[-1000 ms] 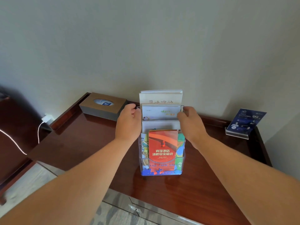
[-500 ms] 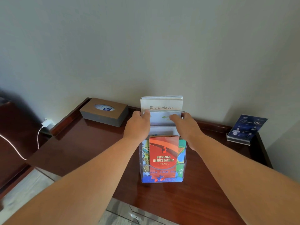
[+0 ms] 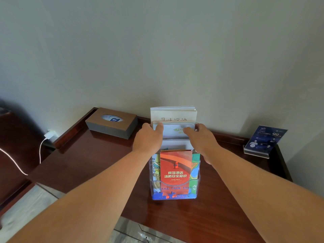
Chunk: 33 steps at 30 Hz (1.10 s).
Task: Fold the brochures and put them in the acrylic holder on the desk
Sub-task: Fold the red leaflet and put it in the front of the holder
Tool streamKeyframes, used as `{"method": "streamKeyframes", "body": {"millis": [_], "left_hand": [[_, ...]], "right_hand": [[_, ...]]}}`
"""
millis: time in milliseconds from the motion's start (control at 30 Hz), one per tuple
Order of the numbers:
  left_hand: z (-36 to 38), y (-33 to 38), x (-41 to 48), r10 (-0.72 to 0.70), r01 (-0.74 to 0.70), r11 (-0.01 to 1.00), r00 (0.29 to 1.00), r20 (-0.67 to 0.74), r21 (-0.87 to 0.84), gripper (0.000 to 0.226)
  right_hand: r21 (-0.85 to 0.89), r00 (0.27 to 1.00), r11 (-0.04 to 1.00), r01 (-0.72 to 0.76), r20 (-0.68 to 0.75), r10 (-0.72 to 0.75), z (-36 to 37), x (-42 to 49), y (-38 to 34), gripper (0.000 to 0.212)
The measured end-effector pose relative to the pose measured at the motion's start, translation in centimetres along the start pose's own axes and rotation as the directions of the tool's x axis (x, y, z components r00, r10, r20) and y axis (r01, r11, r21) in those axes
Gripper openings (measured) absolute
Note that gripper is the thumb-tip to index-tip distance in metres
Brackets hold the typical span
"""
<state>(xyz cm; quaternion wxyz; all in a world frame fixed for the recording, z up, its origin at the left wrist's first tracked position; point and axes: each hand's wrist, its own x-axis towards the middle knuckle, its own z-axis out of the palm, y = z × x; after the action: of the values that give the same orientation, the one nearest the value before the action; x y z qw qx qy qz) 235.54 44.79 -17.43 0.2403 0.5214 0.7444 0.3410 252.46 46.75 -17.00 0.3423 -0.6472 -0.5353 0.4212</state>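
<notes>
A clear acrylic holder (image 3: 197, 188) with stepped tiers stands on the dark wooden desk (image 3: 87, 163). In its front tier a red brochure (image 3: 175, 167) stands before colourful ones. A stack of white brochures (image 3: 173, 132) fills the second tier, and a taller white stack (image 3: 173, 114) rises at the back. My left hand (image 3: 149, 139) holds the left edge of the second-tier stack, thumb across its front. My right hand (image 3: 201, 139) holds the right edge the same way. The other fingers of both hands are hidden behind the stack.
A brown tissue box (image 3: 112, 122) sits at the desk's back left. A small blue sign in a clear stand (image 3: 264, 139) is at the back right corner. A white charger and cable (image 3: 50, 134) hang at the wall on the left. The wall is right behind the holder.
Both hands slid from the holder's sides inward onto the second-tier white stack, thumbs now over its front. The view tilted slightly upward.
</notes>
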Motion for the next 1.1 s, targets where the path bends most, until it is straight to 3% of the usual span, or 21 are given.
{"method": "streamKeyframes", "body": {"millis": [233,333,400,500,600,733,1100], "left_hand": [[-0.6,-0.4,-0.3,-0.007,0.009,1.000,0.996,-0.087,0.015,0.052],[-0.8,-2.6,-1.6,-0.089,0.087,0.995,0.995,-0.041,-0.058,0.049],[-0.5,-4.3,-2.8,-0.218,0.221,0.964,0.975,0.041,-0.149,0.048],[0.5,-6.1,-4.7,-0.372,0.437,0.848,0.894,0.251,-0.299,0.045],[1.5,-6.8,-6.2,-0.414,0.539,0.771,0.829,0.375,-0.340,0.047],[2.0,-6.9,-6.7,-0.398,0.549,0.721,0.828,0.396,-0.423,0.045],[3.3,-7.1,-1.5,-0.327,0.495,0.746,0.856,0.402,-0.447,0.047]], "right_hand": [[-0.010,0.988,0.998,0.068,-0.136,-0.069,-0.7,-0.4,0.5,0.021],[0.038,0.984,0.999,0.000,-0.180,0.007,-1.7,-1.1,2.1,0.024],[0.083,0.981,0.985,-0.150,-0.114,0.159,-2.1,-2.0,3.8,0.035],[0.159,0.921,0.908,-0.389,0.055,0.385,-1.7,-3.2,6.7,0.059],[0.218,0.882,0.860,-0.462,0.211,0.421,-0.7,-3.9,9.4,0.055],[0.257,0.894,0.860,-0.440,0.209,0.395,-0.3,-4.0,10.3,0.050],[0.346,0.894,0.824,-0.449,0.177,0.413,0.2,-2.0,10.2,0.048]]}}
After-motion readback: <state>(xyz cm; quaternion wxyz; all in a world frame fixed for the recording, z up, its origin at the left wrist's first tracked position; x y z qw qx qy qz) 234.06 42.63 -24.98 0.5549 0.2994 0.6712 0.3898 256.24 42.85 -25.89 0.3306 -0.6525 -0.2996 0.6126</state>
